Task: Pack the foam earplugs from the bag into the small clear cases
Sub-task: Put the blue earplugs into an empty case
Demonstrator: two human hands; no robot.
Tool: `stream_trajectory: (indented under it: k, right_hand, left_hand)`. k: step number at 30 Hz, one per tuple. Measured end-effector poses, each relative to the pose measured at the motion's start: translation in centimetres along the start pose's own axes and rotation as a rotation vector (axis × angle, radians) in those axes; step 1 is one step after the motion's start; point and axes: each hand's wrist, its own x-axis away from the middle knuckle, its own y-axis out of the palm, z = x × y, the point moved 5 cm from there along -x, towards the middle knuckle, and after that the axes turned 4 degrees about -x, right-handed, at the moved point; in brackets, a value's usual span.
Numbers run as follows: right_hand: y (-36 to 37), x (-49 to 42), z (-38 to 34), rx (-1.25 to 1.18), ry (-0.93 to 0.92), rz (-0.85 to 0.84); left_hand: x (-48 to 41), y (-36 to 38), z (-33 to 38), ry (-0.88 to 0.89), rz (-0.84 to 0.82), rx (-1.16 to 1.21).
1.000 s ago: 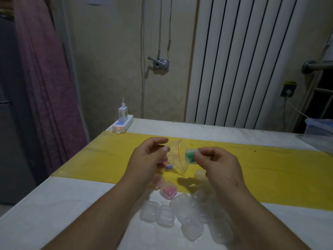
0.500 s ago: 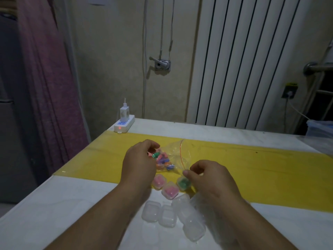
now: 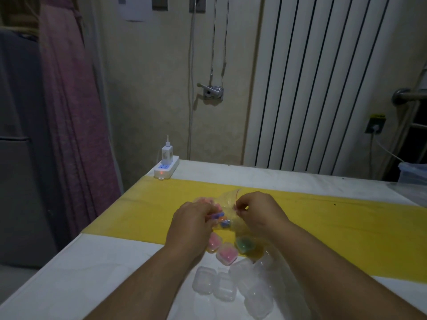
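A clear zip bag [image 3: 227, 202] with a red seal line lies on the yellow strip, holding several coloured foam earplugs [image 3: 222, 221]. My left hand [image 3: 191, 224] grips the bag's left side over the earplugs. My right hand [image 3: 256, 210] pinches the bag's open edge near the red line. Just in front of my hands sit three filled cases: two with pink earplugs [image 3: 227, 254] and one with green [image 3: 245, 244]. Several empty small clear cases [image 3: 225, 286] lie in a cluster nearer to me, between my forearms.
The white table carries a yellow strip [image 3: 346, 222] across its middle. A white power strip with a charger [image 3: 166, 167] sits at the far left corner. A clear plastic box [image 3: 413, 174] stands at the far right edge. A radiator and wall lie behind.
My right hand set the green-filled case down beside the pink ones, then rose to the bag's open edge. The bag came down from mid-air onto the yellow strip, with my left hand still on it.
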Motion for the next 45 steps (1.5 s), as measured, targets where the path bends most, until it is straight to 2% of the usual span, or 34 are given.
stream_trajectory:
  k: [8,11,15,17,26,33,40,43,45]
  right_hand:
    - [3.1,-0.9,-0.1,0.056,-0.067,-0.159]
    - [3.1,-1.2,0.2,0.029,-0.070,-0.128]
    - [2.4,-2.0,1.1,-0.257,0.035,-0.006]
    - [2.4,-2.3,1.1,-0.305,0.082,0.014]
    - [4.1,-3.1,-0.1,-0.141,0.021,-0.063]
    - [4.3,-3.0,0.0,-0.049,0.047,-0.125]
    - [4.4,-2.6,-0.8,0.157,0.041,-0.268]
    - [4.3,-2.2,-1.3,0.157,0.024,-0.239]
    - [4.1,-2.1,-1.3,0.112,0.016,-0.154]
  left_hand:
    - [-0.1,0.7,-0.7,-0.064,-0.035,-0.011]
    - [-0.1,0.8,-0.9,-0.083,-0.037,-0.007]
    - [-0.1,0.9,-0.9,-0.079,-0.027,-0.004]
    - [-0.1,0.9,-1.0,-0.081,-0.021,0.001]
    - [-0.1,1.0,-1.1,-0.086,-0.020,0.003]
    - [-0.2,1.1,-1.1,-0.085,-0.015,0.002]
    - [-0.1,1.0,-1.1,-0.100,-0.020,0.024]
    - [-0.1,1.0,-1.0,-0.092,-0.036,0.013]
    - [-0.1,0.9,-1.0,-0.092,-0.039,0.004]
